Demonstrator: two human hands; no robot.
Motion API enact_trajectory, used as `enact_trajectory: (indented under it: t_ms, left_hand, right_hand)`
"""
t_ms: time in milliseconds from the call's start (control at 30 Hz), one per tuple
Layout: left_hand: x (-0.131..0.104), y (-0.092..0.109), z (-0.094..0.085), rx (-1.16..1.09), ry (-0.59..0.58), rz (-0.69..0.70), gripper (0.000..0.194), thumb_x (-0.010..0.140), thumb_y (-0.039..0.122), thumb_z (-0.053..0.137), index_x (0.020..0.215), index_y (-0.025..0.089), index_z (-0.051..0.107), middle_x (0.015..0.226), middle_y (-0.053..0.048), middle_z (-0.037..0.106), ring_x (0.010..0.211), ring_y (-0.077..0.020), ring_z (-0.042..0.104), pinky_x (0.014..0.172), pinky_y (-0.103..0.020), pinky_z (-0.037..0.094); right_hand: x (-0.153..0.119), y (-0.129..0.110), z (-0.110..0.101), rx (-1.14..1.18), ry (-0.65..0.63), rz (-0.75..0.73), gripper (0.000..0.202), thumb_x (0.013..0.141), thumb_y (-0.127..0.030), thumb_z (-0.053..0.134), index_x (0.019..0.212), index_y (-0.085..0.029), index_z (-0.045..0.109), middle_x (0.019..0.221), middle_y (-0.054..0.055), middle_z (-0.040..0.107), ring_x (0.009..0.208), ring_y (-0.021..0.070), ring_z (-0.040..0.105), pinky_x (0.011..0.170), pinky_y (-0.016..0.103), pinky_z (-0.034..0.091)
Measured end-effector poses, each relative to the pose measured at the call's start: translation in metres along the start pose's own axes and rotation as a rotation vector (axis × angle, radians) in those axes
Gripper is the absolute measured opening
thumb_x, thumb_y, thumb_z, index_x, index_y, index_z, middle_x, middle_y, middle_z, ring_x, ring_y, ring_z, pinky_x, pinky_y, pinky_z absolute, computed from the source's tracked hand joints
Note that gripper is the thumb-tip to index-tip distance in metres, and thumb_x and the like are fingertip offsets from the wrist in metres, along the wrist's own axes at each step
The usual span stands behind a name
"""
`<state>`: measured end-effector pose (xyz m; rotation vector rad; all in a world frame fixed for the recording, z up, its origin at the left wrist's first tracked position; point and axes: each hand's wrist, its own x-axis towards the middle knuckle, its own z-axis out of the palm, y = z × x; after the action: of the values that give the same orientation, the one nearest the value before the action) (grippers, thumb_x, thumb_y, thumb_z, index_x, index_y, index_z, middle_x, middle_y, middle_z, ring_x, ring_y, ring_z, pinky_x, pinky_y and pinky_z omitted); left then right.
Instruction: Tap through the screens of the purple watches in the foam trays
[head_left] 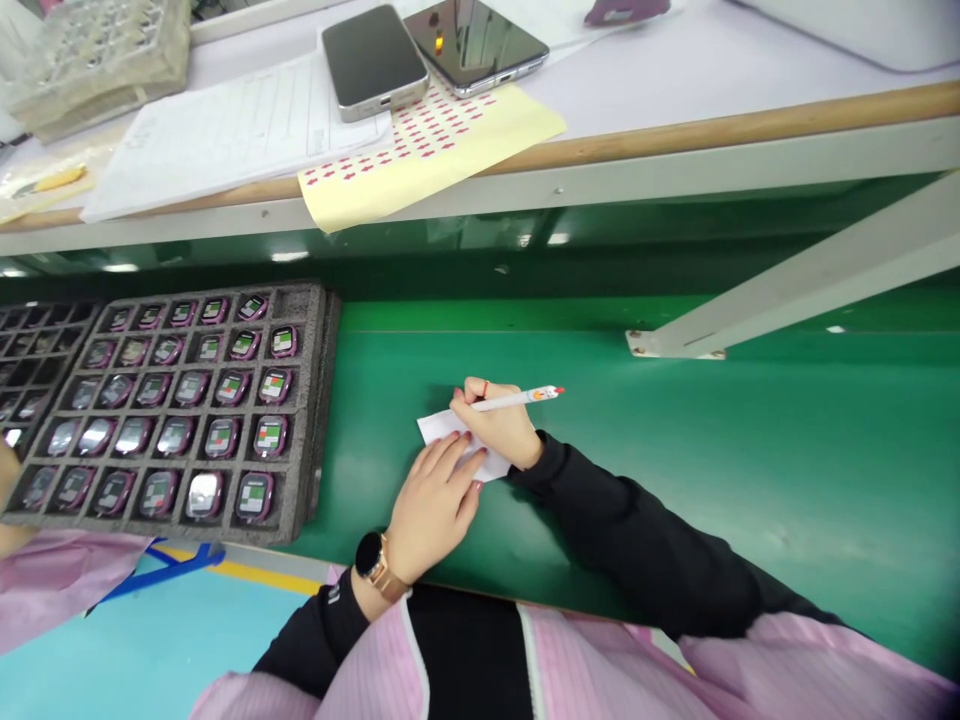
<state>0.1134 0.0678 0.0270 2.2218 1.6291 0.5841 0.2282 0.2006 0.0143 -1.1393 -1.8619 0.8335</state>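
My right hand is closed around a white pen with a red end. The pen slants over a small white slip of paper on the green tabletop; its tip is hidden by my fingers. Lying flat across the lower part of the slip is my left hand, fingers stretched out, pressing the paper against the table. Both hands partly cover the slip, and any writing on it cannot be made out.
Left of my hands, a grey foam tray holds several purple smartwatches. A second dark tray and a co-worker's pink sleeve are further left. Above runs a shelf with two phones, papers and a yellow sticker sheet. A metal strut slants at right.
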Motion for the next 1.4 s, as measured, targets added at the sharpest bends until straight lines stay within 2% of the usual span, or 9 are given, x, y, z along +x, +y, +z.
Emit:
enact_trajectory:
  t_ms: [533, 700, 767, 867, 933, 1067, 1133, 1233, 1400]
  left_hand:
    - [0.001, -0.001, 0.0, -0.035, 0.007, 0.007, 0.038, 0.101, 0.024, 0.046, 0.138, 0.018, 0.056, 0.149, -0.009, 0.053, 0.142, -0.0246, 0.045, 0.121, -0.046, 0.04]
    - [-0.001, 0.0, 0.0, -0.026, 0.004, 0.014, 0.038, 0.102, 0.024, 0.043, 0.138, 0.02, 0.056, 0.15, -0.008, 0.053, 0.143, -0.0241, 0.045, 0.122, -0.046, 0.039]
    - [-0.003, 0.001, 0.002, 0.005, 0.004, -0.012, 0.041, 0.102, 0.025, 0.043, 0.141, 0.019, 0.052, 0.153, -0.009, 0.049, 0.144, -0.0249, 0.043, 0.122, -0.046, 0.039]
    - [-0.008, 0.002, 0.005, 0.094, 0.09, -0.16, 0.057, 0.1, 0.033, 0.05, 0.152, 0.013, 0.037, 0.161, -0.017, 0.036, 0.149, -0.0309, 0.035, 0.121, -0.05, 0.04]
    - [-0.011, 0.002, 0.008, 0.144, 0.151, -0.245, 0.072, 0.099, 0.038, 0.053, 0.157, 0.011, 0.023, 0.163, -0.02, 0.03, 0.152, -0.0329, 0.03, 0.121, -0.054, 0.039]
    - [-0.012, -0.001, 0.014, 0.196, 0.188, -0.282, 0.085, 0.099, 0.039, 0.052, 0.161, 0.016, -0.001, 0.164, -0.02, 0.026, 0.153, -0.0323, 0.028, 0.121, -0.056, 0.039]
    - [-0.011, -0.003, 0.015, 0.224, 0.208, -0.28, 0.085, 0.1, 0.038, 0.049, 0.161, 0.017, -0.007, 0.164, -0.02, 0.026, 0.153, -0.0336, 0.027, 0.119, -0.057, 0.041]
    - [-0.009, -0.006, 0.018, 0.239, 0.221, -0.253, 0.081, 0.102, 0.035, 0.045, 0.161, 0.02, -0.008, 0.165, -0.019, 0.026, 0.152, -0.0331, 0.027, 0.118, -0.057, 0.042]
    - [-0.01, -0.01, 0.021, 0.207, 0.249, -0.256, 0.079, 0.102, 0.035, 0.045, 0.161, 0.022, -0.006, 0.165, -0.018, 0.025, 0.153, -0.0329, 0.027, 0.117, -0.056, 0.044]
  right_hand:
    - [0.0, 0.002, 0.001, -0.025, 0.035, -0.004, 0.033, 0.079, -0.038, 0.047, 0.057, -0.025, 0.027, 0.047, -0.006, 0.03, 0.044, 0.0133, 0.032, 0.047, 0.027, 0.032]
    - [-0.003, 0.006, 0.002, -0.028, 0.051, 0.008, 0.038, 0.082, -0.043, 0.051, 0.056, -0.025, 0.029, 0.047, -0.005, 0.035, 0.045, 0.0145, 0.038, 0.05, 0.027, 0.038]
    - [-0.005, 0.008, -0.002, -0.032, 0.088, 0.028, 0.039, 0.087, -0.047, 0.052, 0.058, -0.025, 0.036, 0.049, -0.003, 0.044, 0.047, 0.0162, 0.046, 0.052, 0.027, 0.041]
    - [-0.007, 0.013, -0.015, -0.036, 0.124, 0.049, 0.033, 0.096, -0.049, 0.05, 0.08, -0.023, 0.06, 0.067, 0.002, 0.067, 0.062, 0.021, 0.065, 0.061, 0.029, 0.051]
    - [-0.01, 0.02, -0.028, -0.047, 0.123, 0.037, 0.032, 0.101, -0.046, 0.044, 0.098, -0.023, 0.066, 0.078, 0.004, 0.073, 0.079, 0.0243, 0.072, 0.077, 0.035, 0.056]
    - [-0.022, 0.036, -0.049, -0.095, 0.111, -0.038, 0.034, 0.099, -0.046, 0.044, 0.095, -0.025, 0.07, 0.098, 0.007, 0.076, 0.103, 0.0321, 0.07, 0.114, 0.06, 0.035]
    - [-0.032, 0.041, -0.053, -0.101, 0.096, -0.063, 0.031, 0.096, -0.047, 0.048, 0.096, -0.024, 0.07, 0.114, 0.01, 0.073, 0.118, 0.0374, 0.063, 0.115, 0.069, 0.029]
    - [-0.046, 0.041, -0.051, -0.074, 0.08, -0.083, 0.025, 0.095, -0.044, 0.051, 0.097, -0.025, 0.067, 0.125, 0.01, 0.069, 0.124, 0.0366, 0.06, 0.114, 0.068, 0.034]
    - [-0.057, 0.028, -0.043, 0.016, 0.101, -0.033, 0.016, 0.094, -0.044, 0.057, 0.104, -0.032, 0.06, 0.136, 0.005, 0.063, 0.115, 0.0346, 0.066, 0.092, 0.054, 0.059]
